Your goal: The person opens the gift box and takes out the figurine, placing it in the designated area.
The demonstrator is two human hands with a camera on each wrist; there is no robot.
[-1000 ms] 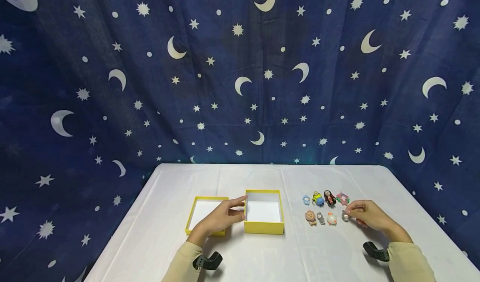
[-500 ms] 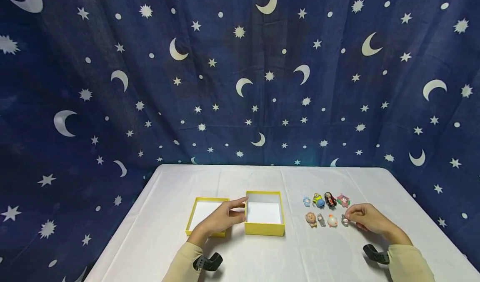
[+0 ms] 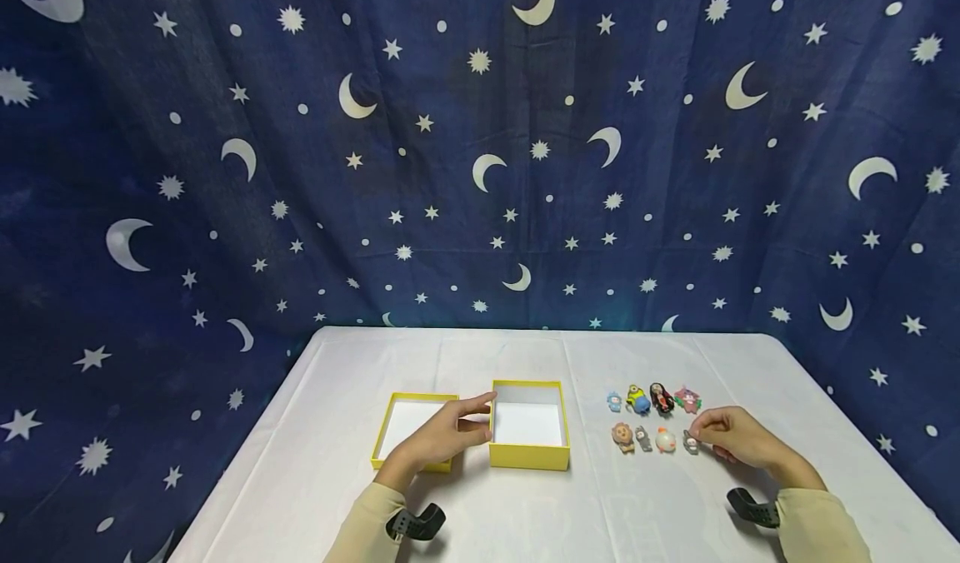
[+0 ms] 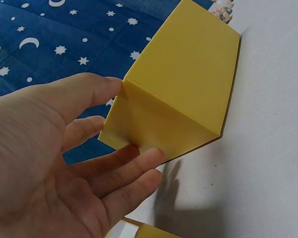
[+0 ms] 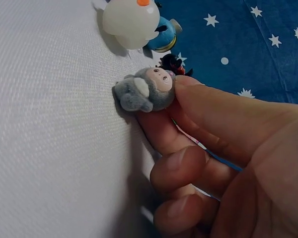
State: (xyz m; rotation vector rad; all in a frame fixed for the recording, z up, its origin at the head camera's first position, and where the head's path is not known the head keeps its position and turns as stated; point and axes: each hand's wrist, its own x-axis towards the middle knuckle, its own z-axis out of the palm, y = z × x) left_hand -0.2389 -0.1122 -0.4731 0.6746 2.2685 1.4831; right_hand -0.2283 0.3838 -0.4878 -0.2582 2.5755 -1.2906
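Observation:
My left hand (image 3: 444, 431) touches the left side of an open yellow box (image 3: 529, 456) with a white inside. In the left wrist view the thumb (image 4: 97, 91) meets a corner of the box, and the other fingers lie loosely along its wall. At the right, my right hand (image 3: 738, 438) pinches a small grey fuzzy figurine (image 5: 144, 90) between thumb and fingers. The figurine's grey body is at the white tabletop. Beside it sits a round white figurine (image 3: 665, 440) with an orange top.
A shallow yellow lid (image 3: 397, 421) lies left of the box, partly under my left arm. Two rows of figurines stand on the right: a lion (image 3: 622, 436), another grey one (image 3: 642, 439), a minion (image 3: 637, 400), a black-haired doll (image 3: 662, 399), a pink one (image 3: 687, 399) and a light-blue one (image 3: 614, 401).
The grey figurine and the right hand's fingertips have come down slightly, level with the front row. My left hand has stayed at the box.

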